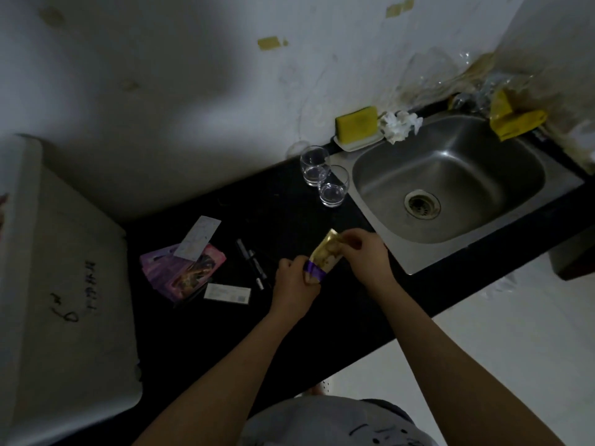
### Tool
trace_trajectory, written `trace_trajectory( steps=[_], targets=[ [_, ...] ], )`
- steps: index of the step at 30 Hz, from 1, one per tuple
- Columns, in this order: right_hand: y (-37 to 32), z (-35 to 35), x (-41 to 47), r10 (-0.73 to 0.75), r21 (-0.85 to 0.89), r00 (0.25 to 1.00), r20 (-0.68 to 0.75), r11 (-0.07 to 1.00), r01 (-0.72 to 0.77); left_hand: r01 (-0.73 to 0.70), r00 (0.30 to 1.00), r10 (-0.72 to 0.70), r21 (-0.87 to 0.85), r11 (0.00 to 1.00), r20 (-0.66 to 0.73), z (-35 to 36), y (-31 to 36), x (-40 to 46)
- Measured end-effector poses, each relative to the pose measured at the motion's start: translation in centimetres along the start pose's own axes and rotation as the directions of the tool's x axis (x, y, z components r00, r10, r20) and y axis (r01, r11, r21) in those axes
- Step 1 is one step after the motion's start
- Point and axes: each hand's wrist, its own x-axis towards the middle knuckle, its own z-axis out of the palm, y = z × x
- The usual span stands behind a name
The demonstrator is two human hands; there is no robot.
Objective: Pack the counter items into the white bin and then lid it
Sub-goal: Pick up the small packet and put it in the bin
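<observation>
1. Gold packet (325,256): held above the black counter (322,317), between both hands, just left of the sink (450,181).
2. Left hand (294,280): fingers curl round the packet's purple-banded lower end, steadying it.
3. Right hand (365,254): fingertips pinch the upper end, seemingly to straighten or fold it for packing.
4. White bin (64,284): stands at the counter's left end, lid apparently on; packing is judged barely begun.
5. Cards (185,268), pens (252,263) and two glasses (323,175): lie unpacked on the counter.
</observation>
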Motion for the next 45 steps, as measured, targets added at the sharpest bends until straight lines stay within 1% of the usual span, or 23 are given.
trace_trajectory(
  steps=[2,4,7,11,13,15,18,20,22,24,25,27,28,30,32,34,37,39,41,43,45],
  targets=[
    [-2.5,1.0,-0.1,-0.134,0.005,0.991,0.0,0.991,0.134,0.025,0.999,-0.03,-0.122,0.992,-0.042,-1.9,-0.1,-0.1],
    [-5.6,2.2,-0.7,-0.244,0.039,0.97,0.001,0.969,0.244,0.018,0.993,-0.043,-0.223,0.975,-0.107,-4.0,-0.4,-0.1],
    [-10.8,4.6,-1.9,-0.397,0.104,0.918,0.003,0.913,0.394,-0.019,0.969,-0.06,-0.314,0.949,-0.24,-8.3,-1.0,-0.5],
    [-17.4,8.1,-4.4,-0.535,0.184,0.845,0.01,0.831,0.524,-0.133,0.911,-0.06,-0.426,0.895,-0.409,-15.4,-1.7,-2.6],
    [-20.6,9.8,-6.2,-0.596,0.258,0.803,0.02,0.779,0.572,-0.179,0.887,-0.056,-0.454,0.873,-0.458,-19.3,-2.1,-4.2],
    [-23.7,11.5,-8.2,-0.645,0.312,0.764,0.028,0.731,0.607,-0.242,0.873,-0.016,-0.462,0.853,-0.487,-23.2,-2.9,-6.1],
    [-27.9,14.2,-11.1,-0.671,0.379,0.74,0.048,0.698,0.608,-0.269,0.846,-0.002,-0.429,0.863,-0.534,-28.8,-4.7,-9.1],
    [-30.2,16.1,-12.9,-0.7,0.386,0.71,0.072,0.677,0.627,-0.294,0.831,0.021,-0.407,0.865,-0.556,-32.1,-5.9,-10.9],
    [-32.1,18.2,-14.6,-0.725,0.395,0.681,0.103,0.658,0.641,-0.301,0.802,0.014,-0.384,0.873,-0.597,-34.9,-7.4,-12.5],
    [-33.6,20.1,-16.0,-0.742,0.416,0.66,0.115,0.639,0.646,-0.3,0.78,-0.017,-0.397,0.867,-0.625,-37.2,-9.2,-13.6],
    [-34.2,21.0,-16.6,-0.748,0.424,0.653,0.119,0.633,0.648,-0.3,0.775,-0.016,-0.39,0.87,-0.632,-38.3,-10.1,-13.9],
    [-35.0,22.9,-17.5,-0.755,0.422,0.639,0.146,0.632,0.65,-0.277,0.777,0.015,-0.321,0.906,-0.629,-40.0,-12.2,-14.3],
    [-35.2,23.9,-17.8,-0.759,0.397,0.631,0.161,0.636,0.662,-0.254,0.787,0.029,-0.281,0.925,-0.616,-40.7,-13.3,-14.4],
    [-35.5,25.9,-18.0,-0.772,0.293,0.606,0.191,0.635,0.715,-0.188,0.819,0.036,-0.209,0.96,-0.572,-42.1,-15.5,-14.4],
    [-35.7,27.7,-17.7,-0.771,0.17,0.593,0.231,0.632,0.756,-0.107,0.876,0.021,-0.152,0.983,-0.483,-43.1,-17.9,-14.0],
    [-35.6,29.2,-17.3,-0.729,0.064,0.623,0.283,0.662,0.747,-0.04,0.927,0.007,-0.079,0.996,-0.375,-44.0,-19.8,-13.6],
    [-35.3,30.8,-16.2,-0.61,-0.111,0.697,0.378,0.717,0.688,0.047,0.965,-0.037,0.033,0.998,-0.26,-44.8,-22.0,-12.9],
    [-35.0,31.7,-15.5,-0.539,-0.271,0.725,0.428,0.689,0.672,0.078,0.977,-0.058,0.091,0.993,-0.204,-45.2,-23.1,-12.2],
    [-34.9,32.2,-14.9,-0.477,-0.431,0.757,0.447,0.627,0.649,0.072,0.986,-0.055,0.102,0.992,-0.16,-45.1,-23.8,-11.4],
    [-34.6,32.6,-14.6,-0.43,-0.539,0.785,0.445,0.572,0.618,0.043,0.99,-0.029,0.099,0.994,-0.139,-44.7,-24.1,-10.8],
    [-34.2,32.9,-14.4,-0.406,-0.626,0.815,0.414,0.522,0.579,0.017,0.992,-0.003,0.109,0.994,-0.124,-43.8,-24.5,-10.4]
  ],
)
